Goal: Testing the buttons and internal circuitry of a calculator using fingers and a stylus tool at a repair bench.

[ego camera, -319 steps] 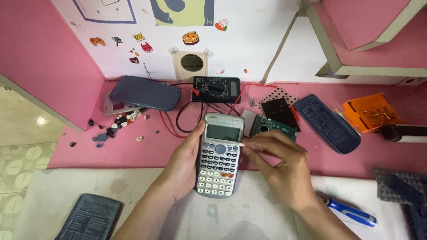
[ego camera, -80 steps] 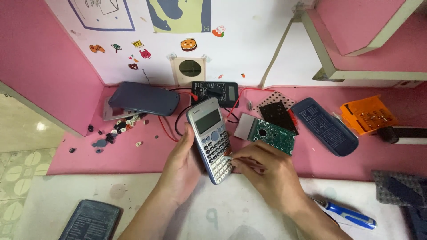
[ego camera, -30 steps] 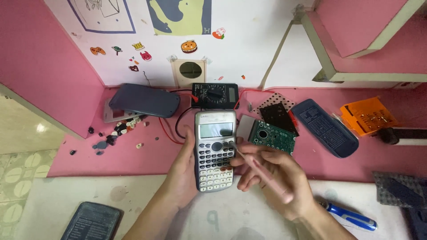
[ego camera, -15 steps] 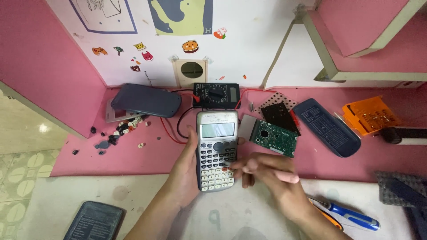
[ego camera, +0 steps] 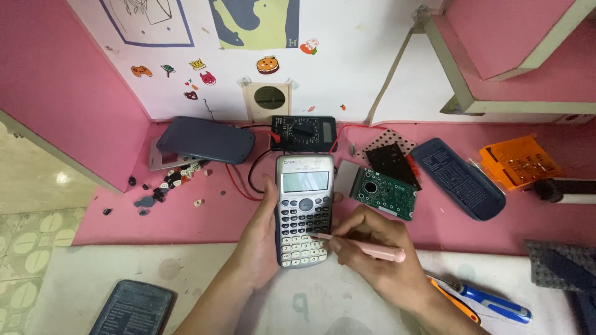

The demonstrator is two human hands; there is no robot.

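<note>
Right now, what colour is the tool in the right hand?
Pale pink tool, tip on the calculator keys; head view.

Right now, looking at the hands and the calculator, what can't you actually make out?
- Head view: tip of the pink tool on the calculator; which key it touches is too small to tell.
- Calculator's left edge: covered by the left hand.
- Tool's rear end: hidden in the right hand.
- Blue-handled tool: partly behind the right forearm.

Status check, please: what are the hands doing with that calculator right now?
Left hand grips calculator from the side. Right hand holds pink tool, tip on the keys. Green circuit board lies close right, not touching.
</note>
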